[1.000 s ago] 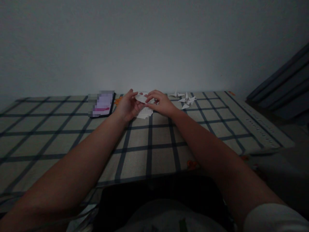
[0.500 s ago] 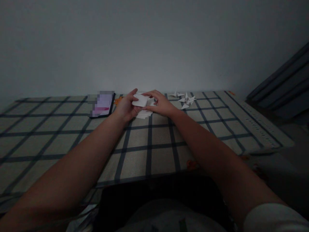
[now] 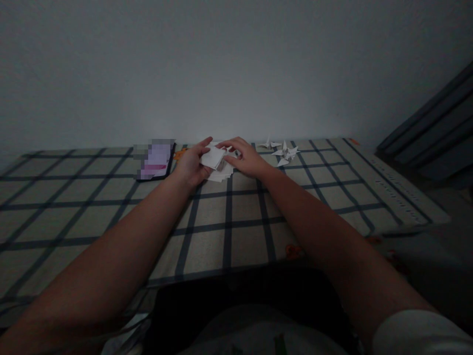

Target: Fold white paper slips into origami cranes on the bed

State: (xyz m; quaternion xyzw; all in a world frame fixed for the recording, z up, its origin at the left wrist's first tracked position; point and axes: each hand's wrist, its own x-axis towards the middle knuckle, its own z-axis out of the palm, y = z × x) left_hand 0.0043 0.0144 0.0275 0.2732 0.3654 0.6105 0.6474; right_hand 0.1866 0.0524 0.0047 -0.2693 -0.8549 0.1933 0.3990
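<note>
A small white folded paper (image 3: 212,158) is held above the table between both hands. My left hand (image 3: 192,165) grips it from the left, thumb on top and fingers beneath. At its right edge, my right hand (image 3: 246,157) has curled fingers on the far corner, with the thumb near the side. Under and just in front of the hands lies a pile of loose white paper sheets (image 3: 220,176), partly covered by them.
Folded white paper cranes (image 3: 286,154) sit right of the hands near the wall. A phone or tablet (image 3: 157,160) with a lit, pixelated screen lies to the left. A checked cloth (image 3: 244,246) covers the table, and a plain wall (image 3: 236,69) rises behind.
The folded paper has turned and tipped so more of its flat face shows. My right thumb has shifted up along its right side; both arms stay nearly in place.
</note>
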